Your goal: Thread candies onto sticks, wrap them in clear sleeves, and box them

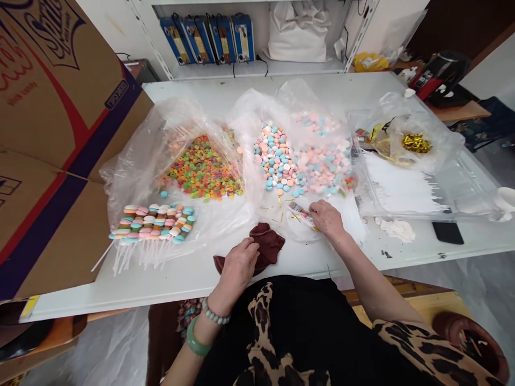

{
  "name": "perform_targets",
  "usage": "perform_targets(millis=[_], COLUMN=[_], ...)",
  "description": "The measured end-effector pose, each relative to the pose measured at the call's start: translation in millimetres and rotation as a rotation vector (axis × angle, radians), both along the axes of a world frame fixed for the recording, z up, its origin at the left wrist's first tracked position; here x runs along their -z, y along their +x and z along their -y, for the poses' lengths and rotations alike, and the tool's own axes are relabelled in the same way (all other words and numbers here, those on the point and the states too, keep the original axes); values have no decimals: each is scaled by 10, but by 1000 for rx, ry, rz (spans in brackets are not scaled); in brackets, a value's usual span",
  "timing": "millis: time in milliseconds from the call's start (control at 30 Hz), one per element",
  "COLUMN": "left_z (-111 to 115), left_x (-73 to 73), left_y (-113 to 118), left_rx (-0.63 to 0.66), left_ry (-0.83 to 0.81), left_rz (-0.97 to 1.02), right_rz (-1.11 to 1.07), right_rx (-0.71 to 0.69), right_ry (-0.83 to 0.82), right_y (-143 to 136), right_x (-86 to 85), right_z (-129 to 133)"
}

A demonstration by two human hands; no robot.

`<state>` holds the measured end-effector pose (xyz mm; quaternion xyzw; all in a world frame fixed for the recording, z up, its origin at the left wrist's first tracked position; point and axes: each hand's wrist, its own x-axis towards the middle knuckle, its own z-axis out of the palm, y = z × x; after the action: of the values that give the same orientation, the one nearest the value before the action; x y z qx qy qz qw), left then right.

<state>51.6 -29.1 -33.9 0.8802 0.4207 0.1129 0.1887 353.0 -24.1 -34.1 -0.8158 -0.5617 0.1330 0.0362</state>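
My left hand point(240, 262) rests at the table's front edge, its fingers closed on a crumpled maroon cloth point(269, 244). To the right, my right hand point(326, 219) has bent fingers at the end of a small printed plastic wrapper point(300, 210); its fingertips are partly hidden. Several gold twist ties point(277, 216) lie around the wrapper. Beyond my hands are an open clear bag of pastel candies point(277, 155) and another of colourful ring-shaped candies point(205, 169). A bundle of candy skewers point(155, 222) on white sticks lies at the left.
A large cardboard box point(60, 134) stands at the left. On the right, a clear plastic tray point(446, 201) holds white sticks point(396, 182) and a bag of gold ties point(416, 143). A black phone point(448, 233) and a crumpled tissue point(396, 229) lie near the front edge.
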Motion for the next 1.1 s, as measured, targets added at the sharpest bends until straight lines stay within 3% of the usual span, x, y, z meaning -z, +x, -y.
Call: perform_targets(millis=[100, 267, 433, 500, 633, 833, 967, 1033, 1100], left_z=[-7, -19, -64, -90, -150, -219, -226, -234, -246], left_x=[-33, -89, -128, -123, -98, -88, -55, -44, -53], left_y=[57, 139, 235, 283, 405, 640, 741, 776, 818], left_rx=[31, 67, 81, 82, 10, -107, -69, -96, -187], left_ry=[-72, -274, -489, -574, -774, -1148, -1185, -1199, -1209], left_rz=[35, 183, 309, 348, 419, 475, 446, 465, 562], right_rz=[-19, -106, -523, -685, -778, -538, -418, -540, -807], right_rx=[-8, 116, 204, 263, 283, 233, 149, 197, 268], right_ry=[-3, 103, 441, 499, 395, 184, 298, 392, 433], right_y=[11, 130, 258, 261, 219, 145, 159, 156, 103], right_x=[-65, -49, 121, 172, 220, 181, 65, -7, -79], right_z=[51, 78, 34, 1, -65, -74, -25, -1, 16])
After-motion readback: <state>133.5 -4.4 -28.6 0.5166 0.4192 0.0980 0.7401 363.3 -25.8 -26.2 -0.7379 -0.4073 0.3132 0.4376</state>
